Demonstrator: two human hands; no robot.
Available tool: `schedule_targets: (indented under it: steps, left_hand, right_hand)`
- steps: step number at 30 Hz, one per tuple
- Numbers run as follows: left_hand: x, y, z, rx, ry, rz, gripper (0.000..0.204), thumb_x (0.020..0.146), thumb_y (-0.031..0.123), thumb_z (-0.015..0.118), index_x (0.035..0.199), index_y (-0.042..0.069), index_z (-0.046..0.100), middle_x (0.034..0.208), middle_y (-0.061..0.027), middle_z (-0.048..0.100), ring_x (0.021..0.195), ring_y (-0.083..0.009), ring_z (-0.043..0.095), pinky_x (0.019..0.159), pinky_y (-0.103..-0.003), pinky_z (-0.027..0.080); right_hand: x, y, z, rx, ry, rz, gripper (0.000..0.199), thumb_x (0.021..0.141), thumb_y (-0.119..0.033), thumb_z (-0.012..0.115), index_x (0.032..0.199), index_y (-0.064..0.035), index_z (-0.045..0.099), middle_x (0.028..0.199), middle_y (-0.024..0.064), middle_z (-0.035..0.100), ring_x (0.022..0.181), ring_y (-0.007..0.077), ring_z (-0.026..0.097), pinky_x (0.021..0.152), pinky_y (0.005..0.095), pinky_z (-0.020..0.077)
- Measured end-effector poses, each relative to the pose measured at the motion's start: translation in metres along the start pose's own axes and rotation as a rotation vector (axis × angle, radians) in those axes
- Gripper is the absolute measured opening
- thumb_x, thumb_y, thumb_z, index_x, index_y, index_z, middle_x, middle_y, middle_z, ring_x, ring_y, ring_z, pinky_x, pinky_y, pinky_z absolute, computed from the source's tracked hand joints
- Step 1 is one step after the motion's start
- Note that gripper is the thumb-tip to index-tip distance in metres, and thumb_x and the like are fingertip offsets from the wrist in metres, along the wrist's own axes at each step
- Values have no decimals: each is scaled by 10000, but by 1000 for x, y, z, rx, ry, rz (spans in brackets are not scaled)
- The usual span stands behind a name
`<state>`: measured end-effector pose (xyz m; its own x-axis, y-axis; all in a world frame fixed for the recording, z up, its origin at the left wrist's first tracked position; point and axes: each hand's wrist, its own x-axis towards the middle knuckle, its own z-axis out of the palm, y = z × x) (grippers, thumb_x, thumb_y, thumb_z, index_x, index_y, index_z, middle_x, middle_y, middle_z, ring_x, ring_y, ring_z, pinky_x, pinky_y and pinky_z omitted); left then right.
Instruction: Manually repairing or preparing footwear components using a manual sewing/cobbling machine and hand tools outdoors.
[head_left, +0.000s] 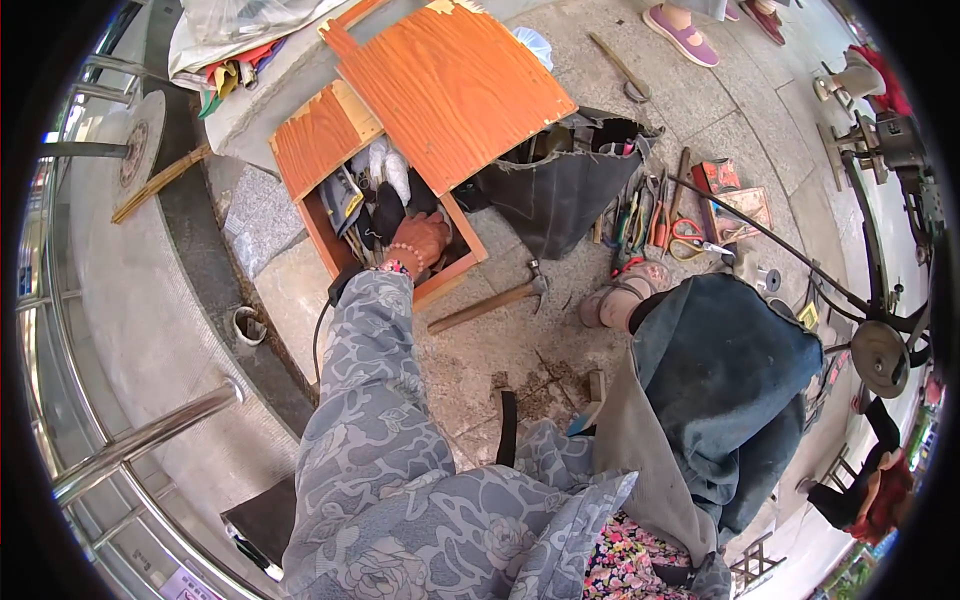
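My left hand (pixel 424 240), with a beaded bracelet at the wrist, reaches down into an open wooden box (pixel 461 267). Its fingertips sink among the contents, so whether they grip anything is hidden. Right beside the fingers lies a black cloth-like item (pixel 386 212). White bundled pieces (pixel 395 176) and a grey-and-yellow packet (pixel 346 202) fill the far part of the box. An orange wood-grain board (pixel 455 85) and a smaller chipped panel (pixel 325 140) cover its far side. My right hand is not in view.
A hammer (pixel 490 306) lies on the paving near the box. Beyond it sits a torn black bag (pixel 545 195). Pliers (pixel 660 212), orange-handled scissors (pixel 690 240) and a red box (pixel 716 178) are at right. A dark cloth (pixel 720 390) drapes my knee; a machine wheel (pixel 880 360) stands far right.
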<state>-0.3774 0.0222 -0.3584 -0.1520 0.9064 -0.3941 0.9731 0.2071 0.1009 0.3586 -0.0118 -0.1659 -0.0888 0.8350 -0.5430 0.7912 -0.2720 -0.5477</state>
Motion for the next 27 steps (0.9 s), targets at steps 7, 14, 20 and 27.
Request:
schedule_targets:
  steps: [7, 14, 20, 27]
  left_hand:
    - [-6, -2, 6, 46, 79, -410, 187, 815, 248, 554, 811, 114, 685, 748, -81, 680, 794, -279, 636, 789, -401, 428]
    - [19, 22, 10, 197, 145, -339, 211, 845, 185, 499, 810, 118, 696, 744, -71, 678, 832, -252, 645, 742, -406, 428]
    - [30, 24, 21, 30, 225, -451, 200, 876, 167, 494, 891, 63, 665, 808, -83, 677, 874, -260, 656, 671, -398, 515]
    - [55, 23, 50, -165, 188, -670, 254, 859, 271, 536, 997, 63, 582, 879, -107, 660, 869, -248, 653, 690, -415, 496]
  right_hand:
    - [4, 10, -13, -76, -22, 3, 467, 946, -302, 417, 1280, 22, 453, 1258, 176, 529, 1167, 291, 491, 993, 368, 351]
    - [30, 12, -28, -146, -49, -32, 466, 942, -297, 424, 1281, 22, 451, 1257, 178, 529, 1167, 295, 491, 992, 370, 351]
    - [49, 13, -43, -213, -49, -56, 466, 938, -292, 430, 1282, 21, 450, 1257, 181, 528, 1167, 299, 491, 991, 372, 352]
    - [57, 16, -66, -296, -36, -54, 466, 933, -286, 438, 1284, 21, 448, 1257, 183, 527, 1167, 303, 491, 991, 375, 353]
